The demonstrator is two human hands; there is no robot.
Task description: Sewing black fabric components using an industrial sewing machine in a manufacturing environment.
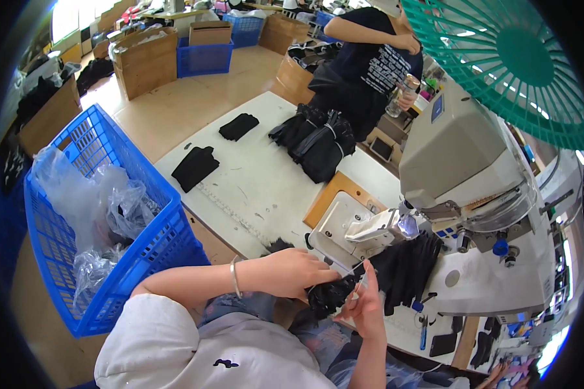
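My left hand [296, 271] is closed around the top of a bundle of black fabric pieces [329, 297], held over the near edge of the table in front of the sewing machine [464, 165]. My right hand [366, 303] is at the right side of that bundle. Its index finger points up and the other fingers are spread, partly bent. Whether it pinches a thin tie there is too small to tell. Just beyond it, a long stack of black pieces [405, 269] lies beside the machine's arm.
A blue plastic basket [146, 249] with clear bags stands at my left. On the white table [240, 175] lie two small black fabric piles [196, 168] and tied black bundles [318, 142]. A person [363, 71] holding a bottle stands across. A green fan [525, 55] hangs upper right.
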